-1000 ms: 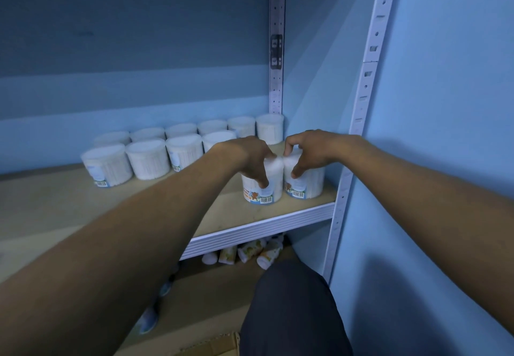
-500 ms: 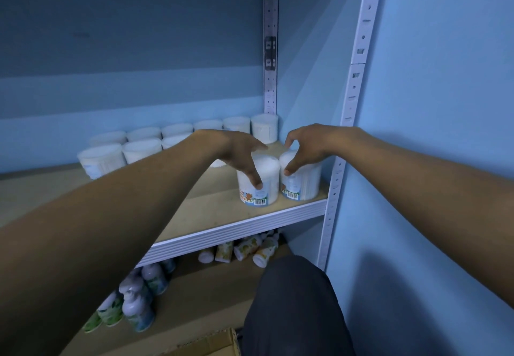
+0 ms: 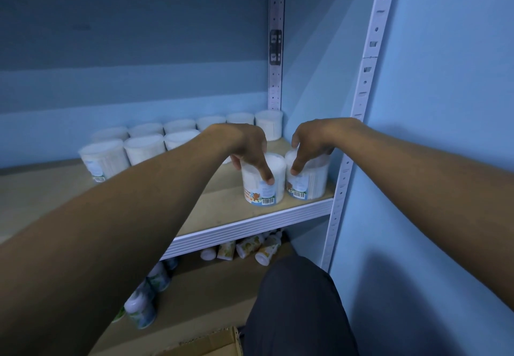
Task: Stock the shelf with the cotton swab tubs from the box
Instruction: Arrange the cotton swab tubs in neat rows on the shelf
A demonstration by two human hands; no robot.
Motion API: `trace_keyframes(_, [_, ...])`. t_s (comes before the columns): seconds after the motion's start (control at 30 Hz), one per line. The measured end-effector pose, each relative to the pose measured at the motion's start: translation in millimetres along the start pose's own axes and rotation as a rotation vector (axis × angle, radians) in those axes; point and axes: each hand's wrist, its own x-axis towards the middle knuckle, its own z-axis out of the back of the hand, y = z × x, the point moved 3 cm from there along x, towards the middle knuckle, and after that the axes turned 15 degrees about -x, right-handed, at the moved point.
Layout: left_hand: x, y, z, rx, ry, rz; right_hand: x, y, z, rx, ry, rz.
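Two white cotton swab tubs stand side by side near the front right corner of the wooden shelf (image 3: 217, 205). My left hand (image 3: 247, 147) grips the left tub (image 3: 264, 188) from above, thumb down its front. My right hand (image 3: 311, 144) grips the right tub (image 3: 311, 183) the same way. Both tubs rest upright on the board. Two rows of several more tubs (image 3: 144, 147) line the back of the shelf. A corner of the cardboard box (image 3: 211, 341) shows at the bottom edge.
White slotted uprights (image 3: 361, 99) frame the shelf on the right, against a blue wall. On the lower shelf lie several small bottles (image 3: 250, 247) and more bottles (image 3: 144, 300) to the left. My dark-trousered knee (image 3: 294, 308) is below the shelf edge.
The view shifted slightly upward and left. Both hands stay on the two front tubs, with the thumbs sliding a little lower on their fronts.
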Motion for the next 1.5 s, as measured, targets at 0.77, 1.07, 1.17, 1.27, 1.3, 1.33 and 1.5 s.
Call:
trace_keyframes(0.77, [5, -1, 7, -0.022, 0.057, 0.099, 7, -15, 9, 0.024, 0.016, 0.092])
trace_keyframes(1.07, [11, -1, 7, -0.112, 0.11, 0.014, 17, -5, 6, 0.046, 0.087, 0.028])
trace_keyframes(1.17, [13, -4, 6, -0.118, 0.1, 0.024, 20, -5, 6, 0.033, 0.091, 0.043])
trace_keyframes(1.27, [12, -6, 6, -0.121, 0.087, 0.048, 20, -6, 7, 0.043, 0.093, 0.072])
trace_keyframes(1.3, [12, -6, 6, -0.118, 0.086, 0.058, 21, -6, 6, 0.047, 0.093, 0.085])
trace_keyframes(1.33, [12, -7, 5, -0.116, 0.087, 0.069, 21, -6, 6, 0.052, 0.091, 0.096])
trace_keyframes(1.5, [9, -13, 4, -0.095, 0.049, 0.11, 17, -10, 6, 0.068, 0.087, 0.151])
